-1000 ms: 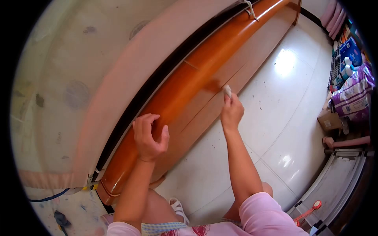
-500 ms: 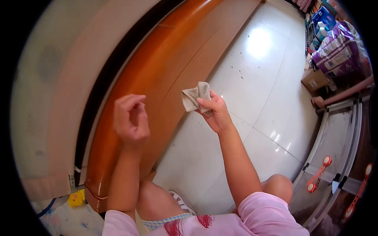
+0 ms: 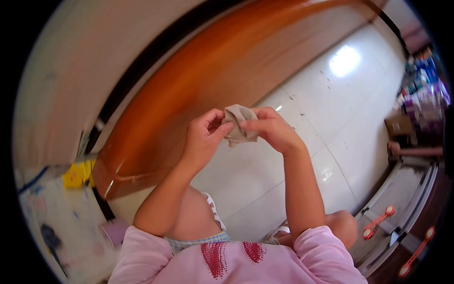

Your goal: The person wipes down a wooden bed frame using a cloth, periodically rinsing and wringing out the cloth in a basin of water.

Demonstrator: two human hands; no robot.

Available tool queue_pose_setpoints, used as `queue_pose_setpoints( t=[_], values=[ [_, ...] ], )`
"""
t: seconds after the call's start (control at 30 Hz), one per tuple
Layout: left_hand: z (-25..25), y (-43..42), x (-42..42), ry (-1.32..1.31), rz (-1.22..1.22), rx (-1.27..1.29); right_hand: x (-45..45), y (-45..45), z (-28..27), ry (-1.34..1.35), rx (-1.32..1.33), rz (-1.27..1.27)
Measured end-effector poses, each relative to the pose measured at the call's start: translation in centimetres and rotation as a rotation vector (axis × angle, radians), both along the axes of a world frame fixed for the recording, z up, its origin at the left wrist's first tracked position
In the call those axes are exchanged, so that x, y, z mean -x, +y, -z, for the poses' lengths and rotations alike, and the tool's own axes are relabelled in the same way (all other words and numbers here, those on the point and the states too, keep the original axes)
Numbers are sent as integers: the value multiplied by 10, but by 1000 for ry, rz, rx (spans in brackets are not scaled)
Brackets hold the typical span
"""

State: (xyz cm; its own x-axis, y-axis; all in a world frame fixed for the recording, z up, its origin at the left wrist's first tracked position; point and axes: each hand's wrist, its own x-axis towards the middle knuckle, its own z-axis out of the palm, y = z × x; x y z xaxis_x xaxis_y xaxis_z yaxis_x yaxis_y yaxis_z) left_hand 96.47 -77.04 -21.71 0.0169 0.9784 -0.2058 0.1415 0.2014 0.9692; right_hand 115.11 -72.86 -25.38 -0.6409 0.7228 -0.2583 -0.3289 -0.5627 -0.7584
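A small beige cloth, crumpled and folded, is held up in front of me between both hands. My left hand pinches its left edge between thumb and fingers. On the other side, my right hand grips the cloth with the thumb across its front and the fingers partly hidden behind it. To the left and beyond the hands runs the long orange-brown wooden side of a piece of furniture, apart from the cloth.
Pale floor tiles with scattered dark specks lie beyond my knees. At the right are a cardboard box, purple packages and a metal-framed panel with red-orange latches. A yellow object is at the left.
My left hand, earlier apart from the cloth with curled fingers, has moved right and taken hold of its left edge. The view has turned, so the surroundings have shifted.
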Motion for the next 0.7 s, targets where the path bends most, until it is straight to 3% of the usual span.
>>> queue_pose_setpoints(
  t=[0.17, 0.23, 0.3, 0.33, 0.43, 0.57, 0.7],
  values=[
    [-53, -71, 76, 22, -169, 84, 66, -21, -58, -239, -301, -359],
    [-72, -115, 106, 0, -274, 63, 106, -40, -85, -221, -361, -494],
    [-98, -162, 119, -124, -459, 130, 145, -63, -109, -296, -432, -554],
    [-108, -187, 126, -232, -541, 113, 167, -80, -112, -184, -403, -531],
    [-124, -264, 138, -424, -801, -14, 223, -118, -139, -255, -433, -774],
    [-113, -349, 153, -286, -1130, 72, 290, -175, -119, -300, -848, -992],
    [-43, -421, 169, -283, -1398, 23, 353, -251, -83, -355, -1115, -1110]
  ],
)
